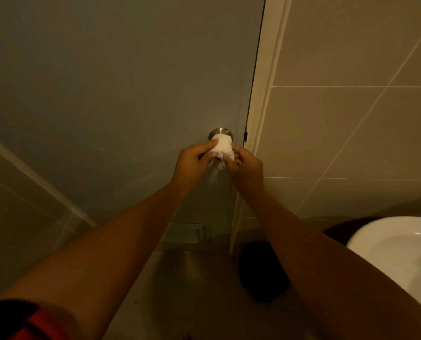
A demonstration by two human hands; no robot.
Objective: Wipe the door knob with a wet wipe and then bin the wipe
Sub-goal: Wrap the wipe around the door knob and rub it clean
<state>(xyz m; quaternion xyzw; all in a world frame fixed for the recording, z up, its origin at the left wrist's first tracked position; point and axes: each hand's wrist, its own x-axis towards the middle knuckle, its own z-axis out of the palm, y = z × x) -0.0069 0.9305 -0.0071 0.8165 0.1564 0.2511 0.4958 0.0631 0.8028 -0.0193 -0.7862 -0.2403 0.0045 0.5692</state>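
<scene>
Both arms outstretched; left hand (pixel 194 160) and right hand (pixel 245 165) pinching, close together.

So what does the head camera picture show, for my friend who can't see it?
Two bare hands, left hand and right hand, press a white wet wipe around a metal door knob on a grey door. A white sink sits at lower right.

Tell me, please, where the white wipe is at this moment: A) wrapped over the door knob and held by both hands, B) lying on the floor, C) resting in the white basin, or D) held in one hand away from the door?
A: the wipe covers the door knob, with the left hand and right hand both gripping it.
</scene>
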